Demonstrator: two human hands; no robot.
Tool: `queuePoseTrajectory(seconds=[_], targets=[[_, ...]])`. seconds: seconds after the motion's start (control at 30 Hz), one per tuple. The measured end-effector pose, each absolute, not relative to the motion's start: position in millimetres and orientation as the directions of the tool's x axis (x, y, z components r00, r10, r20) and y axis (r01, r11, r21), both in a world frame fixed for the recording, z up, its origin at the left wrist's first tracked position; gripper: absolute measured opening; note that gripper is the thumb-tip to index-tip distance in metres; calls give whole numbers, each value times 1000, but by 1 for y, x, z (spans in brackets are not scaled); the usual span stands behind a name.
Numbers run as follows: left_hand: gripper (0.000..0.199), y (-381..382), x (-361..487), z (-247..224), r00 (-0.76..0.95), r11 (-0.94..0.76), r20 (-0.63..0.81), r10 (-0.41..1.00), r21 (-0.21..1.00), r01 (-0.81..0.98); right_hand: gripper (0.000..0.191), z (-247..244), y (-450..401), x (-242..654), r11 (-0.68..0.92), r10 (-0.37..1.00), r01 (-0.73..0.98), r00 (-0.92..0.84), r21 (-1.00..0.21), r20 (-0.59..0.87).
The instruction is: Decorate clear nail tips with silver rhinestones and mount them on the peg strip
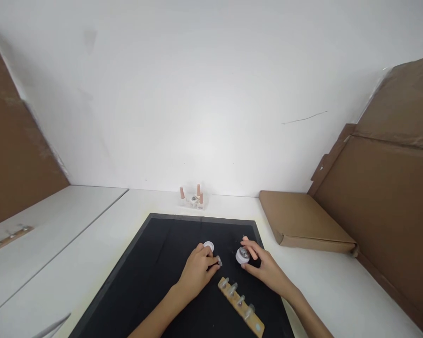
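My left hand [197,266] is closed, pinching a small clear piece like a false nail tip [219,261] between thumb and fingers. Just behind those fingers lies a round white lid [209,245] on the black mat [169,263]. My right hand [264,266] curls around a small white jar [242,256] with shiny silver contents. A peach-coloured bottle cap [252,251] sits under its index finger; whether it is gripped or only touched, I cannot tell. Between my forearms, a wooden strip [245,313] carries several clear nail tips on small stands.
Against the back wall stands a clear holder [192,204] with peach-capped bottles. A flat cardboard box [303,216] lies at the right. Another wooden strip [9,238] with small pieces is on the white table at far left. Cardboard panels [391,188] flank both sides.
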State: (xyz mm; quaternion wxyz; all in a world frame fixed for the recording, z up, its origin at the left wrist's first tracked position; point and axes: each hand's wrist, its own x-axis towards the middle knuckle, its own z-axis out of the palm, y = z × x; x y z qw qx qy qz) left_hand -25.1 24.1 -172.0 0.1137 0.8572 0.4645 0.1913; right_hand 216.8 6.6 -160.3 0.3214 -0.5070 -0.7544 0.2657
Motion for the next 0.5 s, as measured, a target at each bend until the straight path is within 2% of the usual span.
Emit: queuePoseTrajectory(seconds=[0.13,0.27,0.37,0.5], targets=[[19,13,-34,-162,508,-558,232,830,358,749,38,-133,-2,209,352,936,580,-240,-735,259],[23,1,-47,-137,493,-555,254,832,364,748,41,-84,-16,204,390,920,590,-232,-706,315],[31,-2,-58,-103,448,-535,295,844,399,744,39,-43,-26,199,448,893,597,-255,-666,372],[26,-2,-63,-40,391,-543,384,836,485,685,38,0,-36,186,513,849,595,-245,-619,468]])
